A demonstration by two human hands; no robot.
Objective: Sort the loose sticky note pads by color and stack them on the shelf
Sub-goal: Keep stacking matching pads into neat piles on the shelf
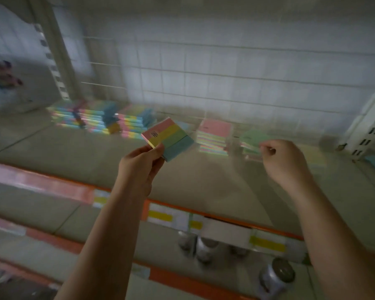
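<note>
Head view: our left hand [139,167] pinches a striped sticky note pad [169,138] by its near corner, thumb on top and fingers beneath, so the pad juts up and away from the fingertips, tilted above the shelf [74,156]. Its bands run pink, yellow, green and blue; a small dark mark sits on the pink band, too blurred for us to read. Our right hand [284,161] is curled, fingertips at the near edge of a green-topped stack [253,139] on the shelf; blur keeps us from telling whether it grips anything. Just left of that stack stands a pink-topped stack [214,135]. Farther left along the shelf lie rows of multicolored pads [91,120]. Below the shelf's orange front edge [225,217], with yellow price labels we cannot read, stand several lidded jars [277,276], contents unclear.
</note>
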